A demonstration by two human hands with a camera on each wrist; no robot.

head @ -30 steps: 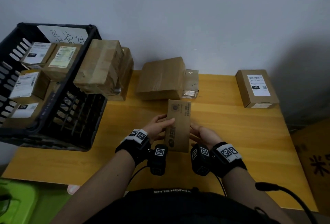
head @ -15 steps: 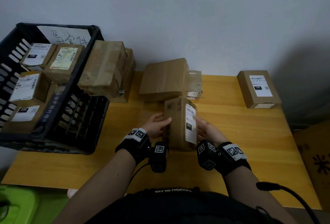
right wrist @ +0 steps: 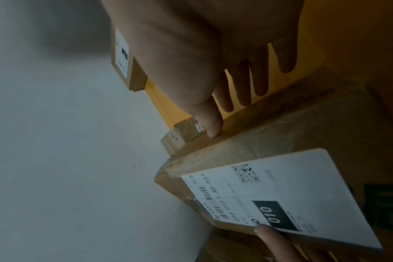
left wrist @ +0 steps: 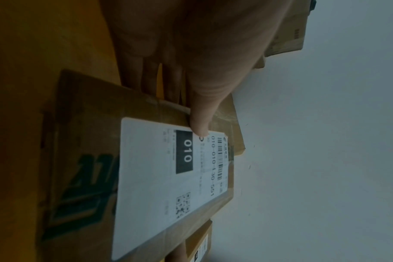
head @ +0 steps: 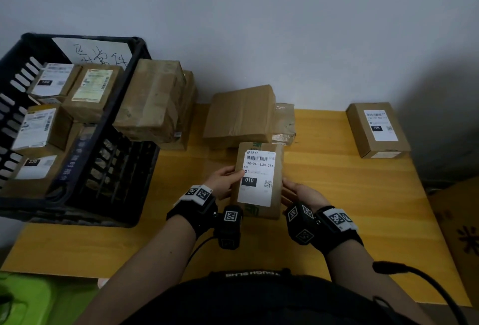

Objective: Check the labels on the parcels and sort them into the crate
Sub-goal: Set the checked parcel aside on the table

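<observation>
I hold a brown cardboard parcel [head: 259,182] just above the yellow table, its white label marked 010 [head: 256,177] facing up. My left hand [head: 233,177] grips its left edge, thumb [left wrist: 200,124] on the label and fingers behind. My right hand [head: 287,190] grips the right edge, thumb [right wrist: 211,124] on the top rim and fingers down the side. In the right wrist view the parcel [right wrist: 269,141] fills the lower right. The black slatted crate [head: 108,169] stands at the left and holds several labelled parcels.
Stacked plain parcels [head: 155,101] lean beside the crate. A large parcel [head: 241,114] and a small taped one [head: 283,122] lie just behind my hands. A labelled box [head: 375,130] sits at the back right. The table [head: 337,221] meets the wall behind.
The parcel has been turned over in my hands: printed side up a second ago, then on edge, now flat with the label up. Both hands stayed on its edges.
</observation>
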